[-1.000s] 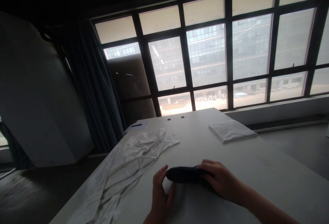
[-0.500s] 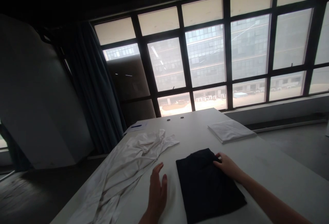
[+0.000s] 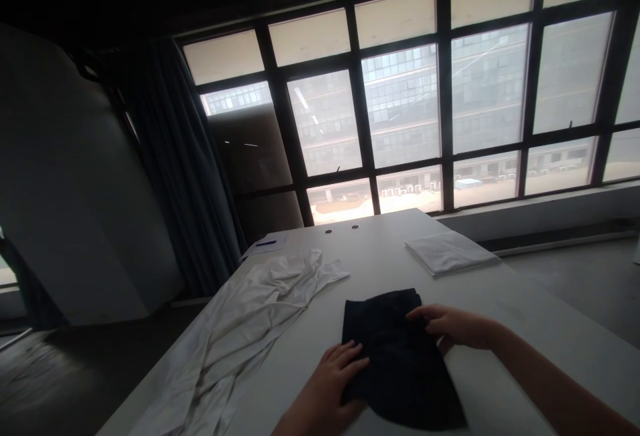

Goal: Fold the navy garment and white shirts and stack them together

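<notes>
A dark folded garment (image 3: 395, 356) lies at the near part of the white table, its lower edge bowed and its right side slightly raised. My left hand (image 3: 330, 379) grips its left edge, fingers on top and the thumb low at the edge, partly hidden. On the right side, my right hand (image 3: 457, 326) pinches the garment's edge between thumb and fingers. To the left, a rumpled white garment (image 3: 260, 316) is spread along the table. The kind of dark garment cannot be made out.
A neatly folded white cloth (image 3: 450, 253) rests near the table's right edge. At the far left corner are paper sheets with a blue pen (image 3: 266, 243). Two round inserts (image 3: 329, 231) mark the far end of the tabletop (image 3: 380, 249). Windows and a blue curtain (image 3: 185, 176) stand beyond.
My left hand has moved right, from free above the table onto the dark garment's left edge. My right hand has shifted slightly along the right edge, and the garment's outline has bent.
</notes>
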A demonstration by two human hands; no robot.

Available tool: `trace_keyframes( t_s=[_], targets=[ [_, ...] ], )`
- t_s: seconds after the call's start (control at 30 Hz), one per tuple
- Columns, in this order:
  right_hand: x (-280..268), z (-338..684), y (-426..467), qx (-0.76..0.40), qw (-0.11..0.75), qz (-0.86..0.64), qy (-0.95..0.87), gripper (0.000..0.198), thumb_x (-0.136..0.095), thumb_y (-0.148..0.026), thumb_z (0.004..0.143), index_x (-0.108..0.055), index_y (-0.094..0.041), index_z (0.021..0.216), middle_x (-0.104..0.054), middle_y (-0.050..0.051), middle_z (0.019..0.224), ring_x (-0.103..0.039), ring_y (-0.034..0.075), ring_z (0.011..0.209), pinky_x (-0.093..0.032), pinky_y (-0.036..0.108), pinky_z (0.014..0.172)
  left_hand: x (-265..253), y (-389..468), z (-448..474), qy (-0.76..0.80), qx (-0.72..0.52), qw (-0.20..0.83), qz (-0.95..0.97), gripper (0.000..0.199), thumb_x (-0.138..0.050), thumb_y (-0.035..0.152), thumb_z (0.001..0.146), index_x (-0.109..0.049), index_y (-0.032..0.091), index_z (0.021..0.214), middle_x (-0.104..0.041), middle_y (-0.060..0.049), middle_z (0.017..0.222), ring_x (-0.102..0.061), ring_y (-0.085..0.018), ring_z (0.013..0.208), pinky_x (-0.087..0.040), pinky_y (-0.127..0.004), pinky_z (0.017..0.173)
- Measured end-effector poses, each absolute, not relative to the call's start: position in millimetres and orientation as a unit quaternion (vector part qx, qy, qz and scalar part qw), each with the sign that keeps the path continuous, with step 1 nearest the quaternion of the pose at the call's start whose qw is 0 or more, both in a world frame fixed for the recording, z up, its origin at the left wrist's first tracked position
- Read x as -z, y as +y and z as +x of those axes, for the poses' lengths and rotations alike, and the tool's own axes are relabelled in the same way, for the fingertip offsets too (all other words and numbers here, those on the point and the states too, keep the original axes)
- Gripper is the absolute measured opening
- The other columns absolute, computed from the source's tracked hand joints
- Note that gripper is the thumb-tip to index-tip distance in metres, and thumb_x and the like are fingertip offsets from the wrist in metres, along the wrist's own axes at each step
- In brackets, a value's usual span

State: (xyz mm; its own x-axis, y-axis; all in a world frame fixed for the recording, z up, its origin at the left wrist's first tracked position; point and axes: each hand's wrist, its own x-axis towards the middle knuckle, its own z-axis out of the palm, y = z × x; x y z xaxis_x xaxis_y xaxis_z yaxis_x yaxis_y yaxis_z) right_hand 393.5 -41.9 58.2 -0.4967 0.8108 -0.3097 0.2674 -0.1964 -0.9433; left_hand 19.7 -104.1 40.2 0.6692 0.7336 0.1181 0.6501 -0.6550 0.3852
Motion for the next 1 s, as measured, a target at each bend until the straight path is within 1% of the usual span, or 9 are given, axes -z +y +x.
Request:
trace_keyframes(
  t_s=[0.1, 0.23, 0.37, 0.47, 0.6, 0.63, 0.7, 0.8, 1.0],
  targets=[
    [-56, 394, -42, -0.622, 0.234, -0.432, -0.610, 0.055, -0.062, -0.019, 0.073, -0.066, -0.023, 0.128, -0.067, 0.008, 0.117, -0.070, 0.021, 0.090, -0.059, 0.040, 0.086, -24, -93, 10, 0.446, -0.172, 0.132, 0.868, 0.069, -0.064, 0.018, 0.080, -0.052, 0.039, 0.146, -0.043, 0.000, 0.159, -0.034, -0.029, 0.149, -0.030, -0.053, 0.123],
    [-44, 381, -42, -0.408, 0.235, -0.452, -0.757, 0.062, -0.058, -0.015, 0.076, -0.062, -0.027, 0.137, -0.067, 0.010, 0.124, -0.067, 0.026, 0.106, -0.053, 0.042, 0.098, -8, -83, 4, 0.499, -0.209, 0.102, 0.835, 0.068, -0.055, 0.015, 0.083, -0.052, 0.032, 0.148, -0.044, -0.004, 0.158, -0.037, -0.028, 0.148, -0.033, -0.050, 0.122],
    [-20, 365, -39, -0.246, 0.260, -0.449, -0.819, 0.073, -0.058, -0.007, 0.069, -0.060, -0.029, 0.139, -0.053, 0.010, 0.143, -0.054, 0.029, 0.128, -0.044, 0.043, 0.110, -2, -79, 4, 0.519, -0.216, 0.096, 0.821, 0.069, -0.054, 0.017, 0.084, -0.048, 0.031, 0.151, -0.043, -0.005, 0.159, -0.041, -0.028, 0.145, -0.034, -0.050, 0.121],
    [-6, 361, -35, -0.209, 0.278, -0.456, -0.819, 0.073, -0.056, -0.004, 0.067, -0.065, -0.029, 0.134, -0.048, 0.010, 0.145, -0.053, 0.027, 0.130, -0.043, 0.042, 0.111, -2, -79, 3, 0.520, -0.206, 0.097, 0.823, 0.069, -0.054, 0.018, 0.084, -0.047, 0.032, 0.151, -0.043, -0.004, 0.159, -0.041, -0.029, 0.146, -0.032, -0.051, 0.122],
    [-7, 364, -32, -0.216, 0.305, -0.437, -0.818, 0.064, -0.056, -0.007, 0.071, -0.069, -0.029, 0.129, -0.022, 0.007, 0.167, -0.043, 0.030, 0.142, -0.037, 0.045, 0.117, -2, -80, 2, 0.522, -0.209, 0.100, 0.821, 0.069, -0.055, 0.019, 0.084, -0.047, 0.033, 0.151, -0.043, -0.003, 0.159, -0.040, -0.028, 0.146, -0.031, -0.050, 0.123],
    [-9, 365, -32, -0.222, 0.304, -0.431, -0.820, 0.063, -0.055, -0.008, 0.072, -0.069, -0.030, 0.130, -0.020, 0.005, 0.168, -0.040, 0.031, 0.144, -0.035, 0.046, 0.118, -2, -80, 2, 0.522, -0.213, 0.102, 0.820, 0.070, -0.055, 0.019, 0.084, -0.047, 0.033, 0.151, -0.044, -0.003, 0.159, -0.041, -0.028, 0.145, -0.031, -0.049, 0.122],
    [-14, 365, -33, -0.244, 0.297, -0.417, -0.823, 0.065, -0.054, -0.009, 0.073, -0.066, -0.031, 0.134, -0.031, 0.006, 0.165, -0.042, 0.030, 0.144, -0.034, 0.047, 0.119, -3, -80, 2, 0.523, -0.219, 0.105, 0.817, 0.069, -0.056, 0.019, 0.083, -0.049, 0.033, 0.150, -0.045, -0.003, 0.158, -0.042, -0.028, 0.144, -0.032, -0.049, 0.122],
    [-19, 363, -35, -0.287, 0.290, -0.393, -0.824, 0.066, -0.052, -0.011, 0.076, -0.064, -0.031, 0.137, -0.055, 0.008, 0.147, -0.056, 0.027, 0.131, -0.043, 0.043, 0.111, -4, -79, 4, 0.535, -0.225, 0.099, 0.808, 0.067, -0.057, 0.021, 0.082, -0.052, 0.030, 0.148, -0.049, -0.004, 0.155, -0.045, -0.028, 0.142, -0.033, -0.048, 0.121],
    [-23, 356, -36, -0.277, 0.323, -0.398, -0.813, 0.045, -0.053, -0.012, 0.076, -0.078, -0.027, 0.109, -0.069, 0.007, 0.122, -0.066, 0.024, 0.109, -0.050, 0.037, 0.099, -4, -77, 3, 0.564, -0.239, 0.073, 0.787, 0.067, -0.059, 0.026, 0.081, -0.052, 0.024, 0.148, -0.053, -0.009, 0.151, -0.048, -0.030, 0.140, -0.035, -0.049, 0.119]
  ],
)
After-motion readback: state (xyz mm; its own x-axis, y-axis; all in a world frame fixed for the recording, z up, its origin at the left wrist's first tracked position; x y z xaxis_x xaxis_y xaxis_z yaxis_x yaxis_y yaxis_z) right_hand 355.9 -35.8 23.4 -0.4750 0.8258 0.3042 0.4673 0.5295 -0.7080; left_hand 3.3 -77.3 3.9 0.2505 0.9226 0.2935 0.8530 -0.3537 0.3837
